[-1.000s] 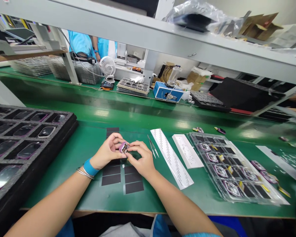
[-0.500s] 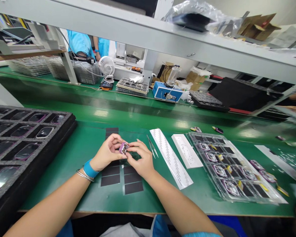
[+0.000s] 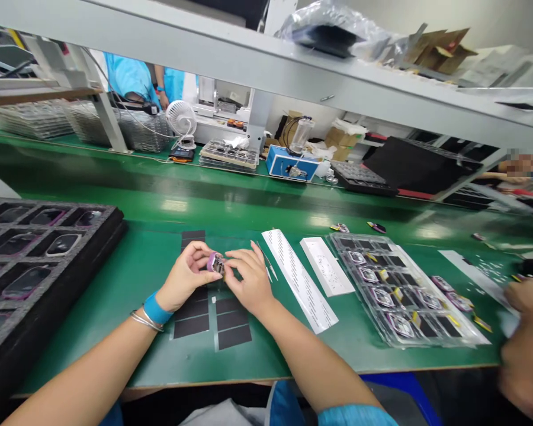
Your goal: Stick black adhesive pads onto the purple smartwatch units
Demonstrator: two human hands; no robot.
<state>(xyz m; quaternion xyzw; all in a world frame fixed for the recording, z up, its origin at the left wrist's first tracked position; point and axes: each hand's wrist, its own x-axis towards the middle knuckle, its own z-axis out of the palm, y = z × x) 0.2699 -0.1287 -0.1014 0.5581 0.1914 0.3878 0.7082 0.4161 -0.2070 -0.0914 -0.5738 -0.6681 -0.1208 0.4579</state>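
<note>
A small purple-framed smartwatch case (image 3: pixel 213 261) with its inner parts showing is held above the green bench. My left hand (image 3: pixel 185 273) is closed around its left side, thumb below and fingers behind. At its right edge, the thumb and forefinger of my right hand (image 3: pixel 250 283) are pinched together; whatever small part may lie between them is hidden. Beneath my hands, black rectangular sheets (image 3: pixel 234 338) lie in columns on clear backing. Tweezers (image 3: pixel 270 267) rest just right of my right hand, beside a white strip with printed rows (image 3: pixel 299 281).
On the left stands a black foam tray (image 3: pixel 66 284) of watch cases. To the right are a white shallow box (image 3: pixel 327 266) and a clear plastic tray (image 3: pixel 377 343) with watch parts. A co-worker's hand (image 3: pixel 526 302) is at the right edge. A shelf beam (image 3: pixel 231 62) crosses above.
The view has shifted, so most things sit further left. Both hands stay at the watch case, which has turned slightly. A co-worker's hand and arm have come further into view at right.
</note>
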